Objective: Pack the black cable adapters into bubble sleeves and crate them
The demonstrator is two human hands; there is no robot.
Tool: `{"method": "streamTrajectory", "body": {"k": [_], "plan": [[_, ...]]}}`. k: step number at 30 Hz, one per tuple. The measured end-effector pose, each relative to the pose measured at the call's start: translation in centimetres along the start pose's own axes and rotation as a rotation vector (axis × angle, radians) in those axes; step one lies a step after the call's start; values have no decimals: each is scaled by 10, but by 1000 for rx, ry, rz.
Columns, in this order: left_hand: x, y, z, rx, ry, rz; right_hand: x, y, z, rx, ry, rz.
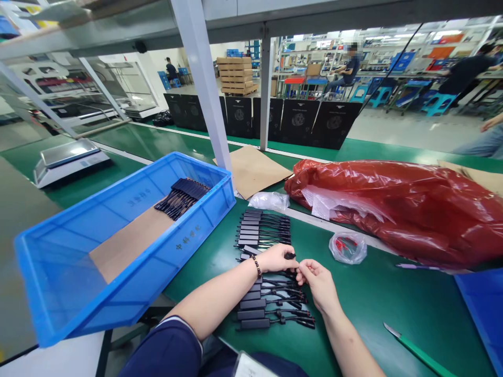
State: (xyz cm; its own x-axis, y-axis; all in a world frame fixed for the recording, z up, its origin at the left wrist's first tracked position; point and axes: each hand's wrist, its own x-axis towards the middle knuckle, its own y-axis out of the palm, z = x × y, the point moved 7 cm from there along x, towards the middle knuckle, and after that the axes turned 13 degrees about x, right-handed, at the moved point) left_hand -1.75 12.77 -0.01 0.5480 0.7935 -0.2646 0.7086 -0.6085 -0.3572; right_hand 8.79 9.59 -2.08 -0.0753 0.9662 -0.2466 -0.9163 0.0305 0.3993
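Observation:
My left hand (278,258), with a beaded bracelet at the wrist, is closed round the end of a black cable (290,256). My right hand (317,280) meets it fingertip to fingertip in a pinch; what lies between these fingers is too small to make out. Beneath and beside my hands, black box-shaped modules with cables (251,314) lie in a column on the green table (353,314). The nearer ones have cables with small black blocks and reddish tips. Farther up, more modules (249,230) lie side by side with their cables pointing right.
A blue crate (129,277) at left holds cardboard and more modules (183,198). To the right are a clear bag with red bits (348,247), a large red plastic bag (401,204), a green-handled knife (416,348) and a blue bin (483,309). A white post (204,84) rises ahead.

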Motion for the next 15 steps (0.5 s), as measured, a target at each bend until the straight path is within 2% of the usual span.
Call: {"method": "streamTrajectory", "body": {"k": [11, 15], "plan": [[-4, -1, -8, -18, 37, 61, 5, 7, -13, 119, 126, 74], [-3, 0, -7, -30, 19, 45, 7, -8, -10, 298, 154, -9]]}}
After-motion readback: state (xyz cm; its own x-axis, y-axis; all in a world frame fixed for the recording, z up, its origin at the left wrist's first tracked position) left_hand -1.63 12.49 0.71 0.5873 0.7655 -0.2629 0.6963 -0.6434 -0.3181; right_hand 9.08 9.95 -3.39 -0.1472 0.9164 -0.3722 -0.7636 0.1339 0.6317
